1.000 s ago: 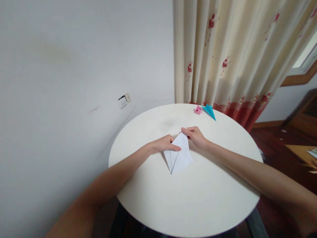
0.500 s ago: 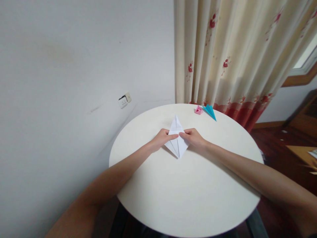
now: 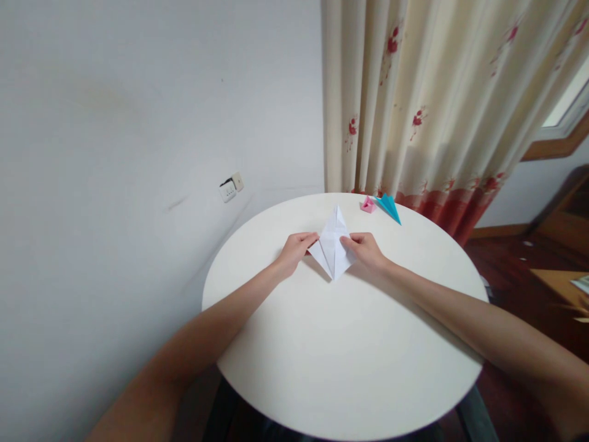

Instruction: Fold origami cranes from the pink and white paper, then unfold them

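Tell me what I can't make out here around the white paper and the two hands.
Head view only:
- White folded paper: its side corners are covered by the left hand and the right hand; the underside is hidden.
- Fingertips of both hands: tucked against the paper, so the grip is unclear.
- Pink paper piece and blue paper piece: too small to tell their shapes.
- Round table: near edge cut off by the frame's bottom.

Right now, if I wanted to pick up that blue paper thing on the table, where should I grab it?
Probably the wide end of the blue paper shape, beside the pink paper piece. It lies flat on the table and narrows to a sharp tip at its near right, too thin to pinch well. Come from the curtain side and pinch the wide end's edge.
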Tool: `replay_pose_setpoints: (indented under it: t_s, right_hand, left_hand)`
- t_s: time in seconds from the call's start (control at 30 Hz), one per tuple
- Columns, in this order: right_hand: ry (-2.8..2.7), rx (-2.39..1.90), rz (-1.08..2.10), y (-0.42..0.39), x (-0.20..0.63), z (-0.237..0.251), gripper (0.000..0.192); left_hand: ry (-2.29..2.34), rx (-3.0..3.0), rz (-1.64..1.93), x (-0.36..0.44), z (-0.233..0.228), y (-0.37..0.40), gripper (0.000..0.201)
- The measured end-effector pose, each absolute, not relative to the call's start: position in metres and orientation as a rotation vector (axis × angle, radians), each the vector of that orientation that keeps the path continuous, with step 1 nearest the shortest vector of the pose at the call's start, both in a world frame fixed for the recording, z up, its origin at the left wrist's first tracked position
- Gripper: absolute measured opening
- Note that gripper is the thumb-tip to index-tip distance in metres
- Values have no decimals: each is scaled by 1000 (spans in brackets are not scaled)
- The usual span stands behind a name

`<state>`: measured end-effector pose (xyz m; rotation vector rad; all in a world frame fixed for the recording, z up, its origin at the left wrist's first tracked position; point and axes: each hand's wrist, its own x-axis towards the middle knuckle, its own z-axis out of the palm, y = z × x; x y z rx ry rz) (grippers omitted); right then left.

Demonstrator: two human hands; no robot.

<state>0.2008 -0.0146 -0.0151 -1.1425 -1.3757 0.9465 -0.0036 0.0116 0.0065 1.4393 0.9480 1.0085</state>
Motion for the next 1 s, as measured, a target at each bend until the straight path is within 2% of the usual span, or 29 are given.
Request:
replay_pose_setpoints:
  t_s: [0.13,0.43,1.0]
  right_hand:
    - [-1339,-1137,987,-17,199,-13,44]
    - [-1342,-1116,1046,-18,195,-11,43]
    - [-1328,-1046,1193,-20,194,-13,35]
  left_hand:
    - [868,1424,985,-3,8,8,52]
    - [971,1577,1002,-1,3,6,37]
    - [941,1546,981,6,3,0,35]
